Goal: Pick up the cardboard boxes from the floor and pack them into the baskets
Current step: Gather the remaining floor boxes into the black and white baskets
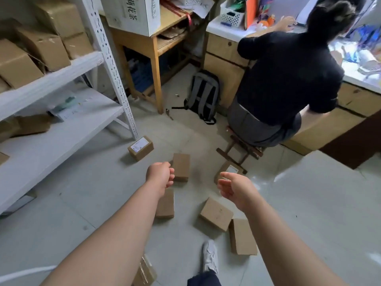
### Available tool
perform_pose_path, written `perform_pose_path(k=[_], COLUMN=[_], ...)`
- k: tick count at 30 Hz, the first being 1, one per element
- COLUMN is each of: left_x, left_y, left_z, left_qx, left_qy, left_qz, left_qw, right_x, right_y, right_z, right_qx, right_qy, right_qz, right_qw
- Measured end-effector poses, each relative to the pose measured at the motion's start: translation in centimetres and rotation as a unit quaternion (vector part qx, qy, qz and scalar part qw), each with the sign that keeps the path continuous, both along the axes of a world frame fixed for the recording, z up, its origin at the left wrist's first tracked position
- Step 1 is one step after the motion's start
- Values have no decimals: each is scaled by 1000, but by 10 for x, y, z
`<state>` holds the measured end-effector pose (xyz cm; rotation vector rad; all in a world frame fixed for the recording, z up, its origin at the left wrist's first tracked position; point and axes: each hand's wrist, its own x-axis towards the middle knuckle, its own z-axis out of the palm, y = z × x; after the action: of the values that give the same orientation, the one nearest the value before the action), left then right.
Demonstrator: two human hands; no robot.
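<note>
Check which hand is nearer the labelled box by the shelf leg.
Left. The left hand hovers just down-right of the labelled box in view; the right hand is much farther right, over by the stool.

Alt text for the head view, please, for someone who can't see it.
Two bare hands, the left hand and right hand, reach out empty over small cardboard boxes scattered on a grey floor. A white shelf rack with larger cartons stands to the left; another person sits on a stool at a desk, back turned.
</note>
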<state>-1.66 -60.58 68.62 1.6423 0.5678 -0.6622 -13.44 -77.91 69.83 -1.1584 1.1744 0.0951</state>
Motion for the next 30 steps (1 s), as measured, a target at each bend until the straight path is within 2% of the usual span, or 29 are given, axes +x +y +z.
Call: perform_pose_path(k=[10, 18, 22, 30], left_x=[99, 160, 181, 208], left_y=[-77, -87, -88, -97], left_z=[-194, -414, -514, -622], left_qx=[63, 82, 107, 104], left_qy=[56, 60, 28, 7], left_qz=[44, 37, 4, -55], left_qw=[995, 994, 994, 993], right_x=[132, 206, 235, 270], right_y=[-94, -102, -97, -87], right_z=[-194, -423, -520, -635], right_qx=[-16, -42, -62, -69], right_qy=[66, 50, 56, 48], right_qz=[113, 178, 207, 247], right_qw=[991, 982, 975, 965])
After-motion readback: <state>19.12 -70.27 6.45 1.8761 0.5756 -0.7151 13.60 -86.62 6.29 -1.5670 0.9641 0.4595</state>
